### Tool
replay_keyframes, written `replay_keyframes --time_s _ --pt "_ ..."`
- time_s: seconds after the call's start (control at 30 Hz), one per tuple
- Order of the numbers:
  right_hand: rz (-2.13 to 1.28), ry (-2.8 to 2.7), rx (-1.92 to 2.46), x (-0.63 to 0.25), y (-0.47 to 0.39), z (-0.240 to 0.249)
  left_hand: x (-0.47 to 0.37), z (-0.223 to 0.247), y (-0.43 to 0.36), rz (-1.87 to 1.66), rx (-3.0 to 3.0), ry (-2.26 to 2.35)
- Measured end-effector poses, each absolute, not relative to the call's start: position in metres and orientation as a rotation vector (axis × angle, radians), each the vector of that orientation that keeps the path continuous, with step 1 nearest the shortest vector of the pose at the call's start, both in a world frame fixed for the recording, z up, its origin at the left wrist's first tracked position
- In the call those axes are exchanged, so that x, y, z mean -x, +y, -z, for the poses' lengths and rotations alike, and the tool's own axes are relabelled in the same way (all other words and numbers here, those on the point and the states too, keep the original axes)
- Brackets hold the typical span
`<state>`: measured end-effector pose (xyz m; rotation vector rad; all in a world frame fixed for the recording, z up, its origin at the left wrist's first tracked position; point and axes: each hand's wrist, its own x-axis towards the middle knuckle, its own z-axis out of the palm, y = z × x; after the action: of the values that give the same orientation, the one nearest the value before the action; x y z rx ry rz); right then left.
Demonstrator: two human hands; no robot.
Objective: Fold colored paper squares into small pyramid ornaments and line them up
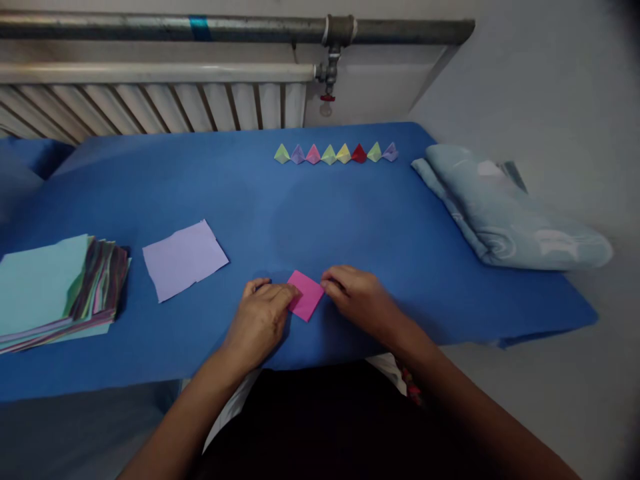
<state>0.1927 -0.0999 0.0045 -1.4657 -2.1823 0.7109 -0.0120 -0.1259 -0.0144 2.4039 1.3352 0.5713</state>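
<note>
A small pink folded paper square (307,297) lies on the blue-covered table in front of me, turned with its corners pointing outward. My left hand (261,319) holds its left side, fingertips pressing on top and the other fingers curled. At the right corner, the thumb and forefinger of my right hand (361,297) are pinched together on the paper's edge. The underside of the square and any inner folds are hidden.
A lilac paper sheet (184,260) lies left of my hands, beside a stack of coloured paper (43,283). Several folded paper shapes (329,155) form a row at the back. A rolled light-blue blanket (505,213) sits at the right; behind the table is a radiator (150,107).
</note>
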Motion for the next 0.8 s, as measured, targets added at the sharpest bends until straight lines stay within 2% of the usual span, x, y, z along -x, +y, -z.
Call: replay_keyframes --time_s 0.1,0.27,0.5,0.8 --pt "-0.613 -2.268 1.250 -0.199 -0.106 -0.002 0.016 0.018 -0.128 -0.614 -2.410 1.302" --pt "-0.704 -2.372 1.098 -0.200 -0.106 0.007 0.020 0.020 -0.129 -0.675 -2.422 1.271" --pt "-0.816 -2.387 1.031 -0.203 -0.096 0.007 0.026 0.020 -0.126 -0.690 -2.394 1.248" --pt "-0.776 -2.377 1.075 -0.200 -0.097 0.006 0.026 0.021 -0.123 -0.728 -2.382 1.226"
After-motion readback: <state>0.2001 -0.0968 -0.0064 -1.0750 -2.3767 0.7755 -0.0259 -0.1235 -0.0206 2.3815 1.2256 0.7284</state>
